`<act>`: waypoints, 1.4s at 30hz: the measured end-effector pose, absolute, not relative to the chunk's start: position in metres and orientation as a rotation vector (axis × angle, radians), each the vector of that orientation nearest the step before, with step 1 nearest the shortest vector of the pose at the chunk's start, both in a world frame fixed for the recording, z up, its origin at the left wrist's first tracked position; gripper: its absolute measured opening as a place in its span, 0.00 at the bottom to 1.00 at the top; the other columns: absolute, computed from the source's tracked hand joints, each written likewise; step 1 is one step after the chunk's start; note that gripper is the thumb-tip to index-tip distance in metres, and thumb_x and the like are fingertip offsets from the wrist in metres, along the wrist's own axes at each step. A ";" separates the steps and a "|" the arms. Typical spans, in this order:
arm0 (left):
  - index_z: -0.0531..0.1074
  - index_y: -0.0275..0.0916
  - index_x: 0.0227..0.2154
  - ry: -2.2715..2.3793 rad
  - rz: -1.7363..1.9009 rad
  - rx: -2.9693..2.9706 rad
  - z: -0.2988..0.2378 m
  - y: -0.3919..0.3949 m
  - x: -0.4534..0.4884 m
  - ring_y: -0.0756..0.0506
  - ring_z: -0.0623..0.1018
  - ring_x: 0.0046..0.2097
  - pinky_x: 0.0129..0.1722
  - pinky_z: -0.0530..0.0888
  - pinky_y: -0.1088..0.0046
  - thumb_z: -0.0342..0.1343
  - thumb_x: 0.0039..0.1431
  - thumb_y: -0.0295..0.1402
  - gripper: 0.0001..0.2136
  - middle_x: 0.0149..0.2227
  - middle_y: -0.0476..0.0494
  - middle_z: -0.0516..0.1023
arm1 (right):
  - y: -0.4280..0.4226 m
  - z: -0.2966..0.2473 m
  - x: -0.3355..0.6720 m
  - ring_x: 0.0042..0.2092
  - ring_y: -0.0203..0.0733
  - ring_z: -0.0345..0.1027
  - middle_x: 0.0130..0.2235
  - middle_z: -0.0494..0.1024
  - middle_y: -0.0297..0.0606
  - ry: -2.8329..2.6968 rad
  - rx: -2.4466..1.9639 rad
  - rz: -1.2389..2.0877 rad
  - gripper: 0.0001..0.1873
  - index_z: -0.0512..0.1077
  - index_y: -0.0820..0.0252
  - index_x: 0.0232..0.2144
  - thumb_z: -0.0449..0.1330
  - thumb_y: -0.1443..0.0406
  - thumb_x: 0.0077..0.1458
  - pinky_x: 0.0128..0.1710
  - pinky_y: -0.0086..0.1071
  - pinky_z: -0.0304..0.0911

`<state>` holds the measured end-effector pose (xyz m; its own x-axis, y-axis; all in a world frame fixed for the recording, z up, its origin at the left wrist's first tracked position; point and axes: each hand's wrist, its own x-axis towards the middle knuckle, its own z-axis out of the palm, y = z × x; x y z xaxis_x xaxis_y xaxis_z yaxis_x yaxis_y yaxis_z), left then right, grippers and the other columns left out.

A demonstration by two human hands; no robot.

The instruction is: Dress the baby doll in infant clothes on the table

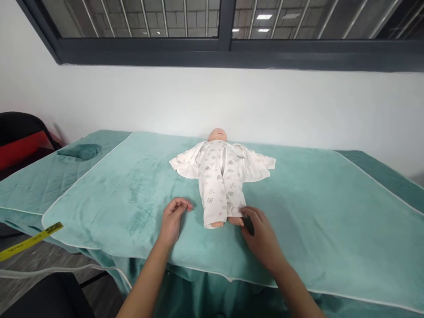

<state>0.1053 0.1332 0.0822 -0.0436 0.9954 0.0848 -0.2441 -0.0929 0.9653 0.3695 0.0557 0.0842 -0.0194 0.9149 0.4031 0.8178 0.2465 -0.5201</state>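
A baby doll [217, 134] lies on its back on the green bed cover, its head near the wall. It wears a white printed baby outfit [213, 190], with sleeves spread to both sides and a dark gap down the middle front. The doll's feet show a little below the trouser cuffs. My right hand [261, 236] is at the right-hand cuff, its fingertips on the trouser leg [236, 203] and the thumb near the foot. To the left of the other leg, my left hand [174, 218] rests over the cover with fingers loosely curled together, holding nothing and apart from the doll.
The green cover [115, 212] spreads over a massage bed with a face hole [81, 151] at the left. Behind it are a white wall and a dark window frame [228, 53]. A yellow strip [31, 240], a pale cable [66, 270] and a black chair [23, 126] are at left.
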 end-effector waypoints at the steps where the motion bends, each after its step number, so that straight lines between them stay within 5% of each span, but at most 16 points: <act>1: 0.72 0.38 0.28 1.018 1.407 1.076 0.082 0.133 0.105 0.48 0.73 0.34 0.42 0.69 0.70 0.59 0.52 0.34 0.04 0.28 0.48 0.77 | 0.058 0.085 0.369 0.53 0.50 0.65 0.50 0.73 0.43 -1.858 -1.597 0.168 0.18 0.67 0.55 0.49 0.55 0.71 0.56 0.51 0.48 0.65; 9: 0.71 0.38 0.29 1.084 1.429 1.092 0.082 0.134 0.106 0.48 0.74 0.33 0.41 0.71 0.68 0.59 0.53 0.35 0.06 0.30 0.47 0.77 | 0.055 0.113 0.368 0.38 0.42 0.70 0.37 0.75 0.38 -1.780 -1.445 0.185 0.03 0.68 0.56 0.37 0.53 0.67 0.62 0.37 0.36 0.66; 17: 0.71 0.38 0.27 1.081 1.420 1.112 0.083 0.133 0.107 0.49 0.75 0.34 0.42 0.70 0.71 0.58 0.54 0.34 0.05 0.28 0.49 0.76 | 0.037 0.128 0.370 0.42 0.42 0.69 0.40 0.74 0.39 -2.002 -1.359 0.272 0.04 0.69 0.55 0.38 0.53 0.66 0.63 0.41 0.36 0.65; 24: 0.71 0.39 0.30 1.316 1.274 1.410 0.085 0.151 0.114 0.49 0.73 0.29 0.35 0.70 0.71 0.50 0.58 0.33 0.07 0.28 0.49 0.75 | 0.077 0.135 0.388 0.35 0.39 0.67 0.33 0.73 0.35 -1.713 -1.376 0.521 0.12 0.68 0.56 0.31 0.52 0.57 0.64 0.36 0.34 0.66; 31: 0.73 0.41 0.41 1.884 0.967 1.998 0.093 0.195 0.139 0.42 0.77 0.39 0.36 0.67 0.68 0.46 0.59 0.28 0.12 0.39 0.42 0.80 | 0.186 0.153 0.374 0.49 0.44 0.70 0.48 0.76 0.41 -1.640 -1.392 0.461 0.13 0.71 0.55 0.43 0.52 0.57 0.61 0.51 0.41 0.67; 35: 0.71 0.43 0.50 1.956 0.756 2.196 0.098 0.208 0.149 0.41 0.77 0.39 0.32 0.66 0.68 0.45 0.62 0.28 0.16 0.45 0.39 0.77 | 0.258 0.158 0.364 0.65 0.51 0.55 0.62 0.65 0.49 -1.836 -1.430 0.231 0.23 0.65 0.61 0.56 0.48 0.55 0.64 0.64 0.47 0.53; 42: 0.70 0.42 0.49 1.957 0.574 2.323 0.099 0.219 0.154 0.42 0.77 0.38 0.29 0.63 0.68 0.45 0.64 0.33 0.14 0.44 0.40 0.75 | 0.338 0.165 0.340 0.64 0.58 0.55 0.64 0.62 0.56 -2.328 -1.589 0.041 0.29 0.63 0.69 0.57 0.48 0.52 0.65 0.62 0.47 0.53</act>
